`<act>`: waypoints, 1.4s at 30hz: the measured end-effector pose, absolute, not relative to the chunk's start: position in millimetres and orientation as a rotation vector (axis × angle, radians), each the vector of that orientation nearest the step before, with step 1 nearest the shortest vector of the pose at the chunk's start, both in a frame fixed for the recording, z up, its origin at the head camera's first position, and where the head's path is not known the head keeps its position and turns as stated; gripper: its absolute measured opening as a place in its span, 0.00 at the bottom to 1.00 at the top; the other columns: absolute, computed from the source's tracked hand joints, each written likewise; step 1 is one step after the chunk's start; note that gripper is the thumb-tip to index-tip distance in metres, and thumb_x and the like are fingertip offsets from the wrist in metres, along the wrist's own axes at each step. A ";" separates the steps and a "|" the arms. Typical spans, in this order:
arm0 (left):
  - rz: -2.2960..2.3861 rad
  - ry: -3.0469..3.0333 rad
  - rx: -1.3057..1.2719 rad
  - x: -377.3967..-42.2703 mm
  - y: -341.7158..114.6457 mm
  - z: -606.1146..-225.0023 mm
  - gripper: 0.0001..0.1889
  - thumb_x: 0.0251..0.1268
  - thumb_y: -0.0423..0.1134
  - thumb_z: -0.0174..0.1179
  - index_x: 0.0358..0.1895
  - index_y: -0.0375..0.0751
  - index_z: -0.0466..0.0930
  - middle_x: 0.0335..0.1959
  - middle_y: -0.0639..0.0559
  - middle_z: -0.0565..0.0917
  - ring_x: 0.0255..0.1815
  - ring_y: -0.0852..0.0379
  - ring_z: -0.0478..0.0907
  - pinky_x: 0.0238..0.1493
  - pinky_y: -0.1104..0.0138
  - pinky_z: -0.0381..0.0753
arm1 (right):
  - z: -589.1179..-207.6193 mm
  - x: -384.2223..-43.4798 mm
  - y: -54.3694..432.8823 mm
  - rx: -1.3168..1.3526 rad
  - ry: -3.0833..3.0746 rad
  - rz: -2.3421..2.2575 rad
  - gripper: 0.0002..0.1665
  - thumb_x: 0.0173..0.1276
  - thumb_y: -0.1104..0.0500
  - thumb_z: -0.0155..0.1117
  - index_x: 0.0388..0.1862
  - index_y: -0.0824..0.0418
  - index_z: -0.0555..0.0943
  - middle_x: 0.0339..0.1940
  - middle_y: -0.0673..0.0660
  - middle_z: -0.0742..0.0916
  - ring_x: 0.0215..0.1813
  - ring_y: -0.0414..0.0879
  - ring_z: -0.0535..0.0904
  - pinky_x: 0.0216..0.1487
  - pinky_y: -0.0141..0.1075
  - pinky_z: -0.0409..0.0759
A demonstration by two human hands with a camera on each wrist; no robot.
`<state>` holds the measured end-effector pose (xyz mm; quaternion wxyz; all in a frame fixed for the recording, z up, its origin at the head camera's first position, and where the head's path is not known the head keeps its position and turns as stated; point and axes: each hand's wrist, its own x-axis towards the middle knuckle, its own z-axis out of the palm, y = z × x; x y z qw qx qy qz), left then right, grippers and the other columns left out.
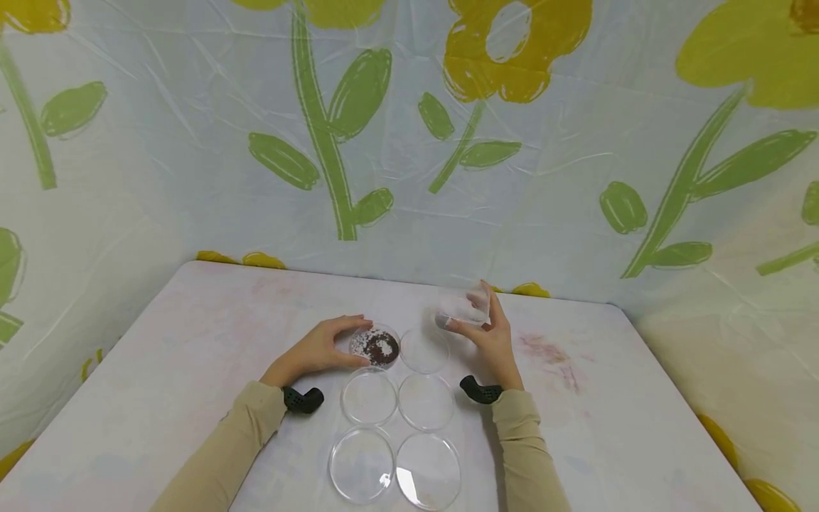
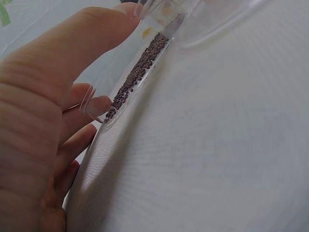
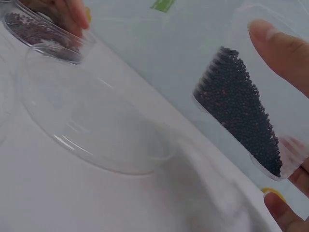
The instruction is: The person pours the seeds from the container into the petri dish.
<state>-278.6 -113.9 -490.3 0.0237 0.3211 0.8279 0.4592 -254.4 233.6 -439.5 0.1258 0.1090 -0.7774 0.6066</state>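
Note:
At the far left of a group of clear petri dishes, my left hand (image 1: 320, 346) holds a petri dish (image 1: 356, 348) by its sides, thumb at the near rim and fingers at the far one. Small dark round seeds (image 2: 137, 67) lie in a thin layer over its bottom, with pale gaps among them. My right hand (image 1: 496, 345) grips a clear plastic container (image 1: 466, 306) raised above the table, tilted to the left. A heap of dark seeds (image 3: 239, 111) has slid to its lower side. Beneath and left of it lies a bare petri dish (image 3: 91, 111).
Nearer me stand more clear petri dishes in two columns: a middle-left dish (image 1: 370, 397), a middle-right dish (image 1: 426, 402), a front-left dish (image 1: 362, 465) and a front-right dish (image 1: 429, 471). A flowered cloth (image 1: 409, 213) hangs behind the white table (image 1: 211, 334).

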 end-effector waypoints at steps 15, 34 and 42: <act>1.430 2.562 0.987 -277.7 -112.9 -490.9 0.38 0.49 0.54 0.76 0.67 0.50 0.75 0.72 0.49 0.70 0.75 0.47 0.60 0.74 0.48 0.55 | -450.5 -263.1 263.3 0.268 -2.371 1.817 0.55 0.61 0.60 0.75 0.81 0.54 0.54 0.70 0.70 0.72 0.64 0.62 0.73 0.52 0.24 0.77; 1.395 2.585 1.025 -278.9 -109.1 -490.5 0.39 0.49 0.54 0.76 0.67 0.48 0.75 0.71 0.48 0.71 0.75 0.47 0.60 0.74 0.48 0.55 | -468.8 -293.0 285.9 0.217 -2.580 1.493 0.51 0.61 0.47 0.75 0.78 0.52 0.61 0.70 0.59 0.76 0.54 0.49 0.77 0.49 0.26 0.71; 1.394 2.579 0.970 -277.4 -112.6 -487.8 0.39 0.49 0.53 0.77 0.67 0.46 0.75 0.72 0.47 0.70 0.76 0.47 0.59 0.75 0.49 0.53 | -453.7 -280.2 269.1 0.204 -2.490 1.621 0.56 0.65 0.57 0.72 0.81 0.62 0.47 0.75 0.69 0.64 0.71 0.63 0.65 0.70 0.52 0.65</act>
